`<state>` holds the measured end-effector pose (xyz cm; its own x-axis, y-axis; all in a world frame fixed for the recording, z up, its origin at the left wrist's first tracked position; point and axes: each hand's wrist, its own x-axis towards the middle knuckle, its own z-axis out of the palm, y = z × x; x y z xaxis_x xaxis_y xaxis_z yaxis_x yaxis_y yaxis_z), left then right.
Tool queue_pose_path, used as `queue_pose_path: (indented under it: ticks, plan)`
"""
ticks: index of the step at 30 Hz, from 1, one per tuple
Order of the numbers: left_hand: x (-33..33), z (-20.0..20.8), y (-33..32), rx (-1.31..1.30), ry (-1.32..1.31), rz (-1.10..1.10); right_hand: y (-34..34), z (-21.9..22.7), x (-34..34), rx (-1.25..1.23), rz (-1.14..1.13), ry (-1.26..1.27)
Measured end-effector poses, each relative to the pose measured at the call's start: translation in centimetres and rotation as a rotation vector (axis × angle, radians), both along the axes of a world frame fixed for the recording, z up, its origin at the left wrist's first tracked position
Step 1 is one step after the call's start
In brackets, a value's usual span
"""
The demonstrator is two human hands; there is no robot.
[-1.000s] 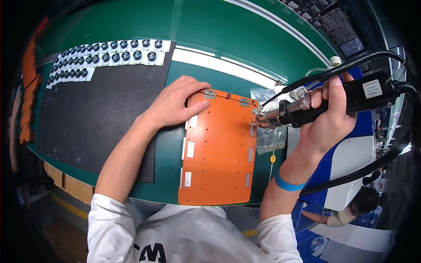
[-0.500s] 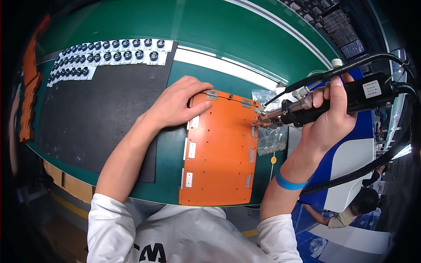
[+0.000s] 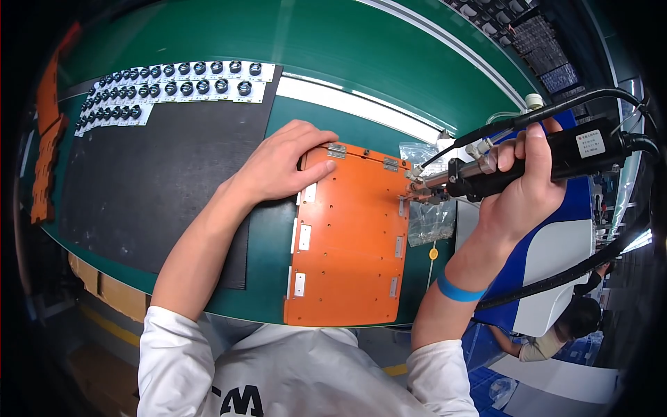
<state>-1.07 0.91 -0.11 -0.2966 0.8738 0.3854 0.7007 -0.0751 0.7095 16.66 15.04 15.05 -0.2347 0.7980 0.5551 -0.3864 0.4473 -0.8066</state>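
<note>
An orange panel [image 3: 353,243] with small holes, metal hinges and pale plates along its sides lies near the front edge of the green bench. My left hand [image 3: 288,163] grips its far left corner, thumb on the top face and fingers over the far edge beside a hinge [image 3: 336,151]. In my right hand [image 3: 528,170] is a black power screwdriver [image 3: 486,176], held sideways with my fingers wrapped round its body. Its metal head [image 3: 424,189] meets the panel's right edge near the far right hinge. The exact contact point is too small to make out.
A dark mat [image 3: 167,174] on the left carries rows of white boards with round black parts [image 3: 186,89]. A clear plastic bag [image 3: 432,226] lies right of the panel. Thick black cables [image 3: 556,101] trail from the screwdriver. Another person [image 3: 549,340] is at the lower right.
Both my hands, the panel and the screwdriver stay almost still. The other person's arm at the lower right has shifted slightly.
</note>
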Motion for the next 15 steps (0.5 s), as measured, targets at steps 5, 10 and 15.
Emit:
queue_pose_path:
  ticks: [5,10,15]
  plan:
    - [-0.01,-0.15,0.01,-0.008,0.004,0.004,0.10,-0.04,0.01,-0.001,-0.022,0.001]
    - [-0.02,-0.07,-0.02,-0.014,0.002,0.002,0.16,0.03,0.04,0.004,-0.021,-0.005]
    - [-0.02,0.03,-0.02,-0.021,-0.009,0.001,0.26,-0.02,0.08,-0.003,-0.004,0.002]
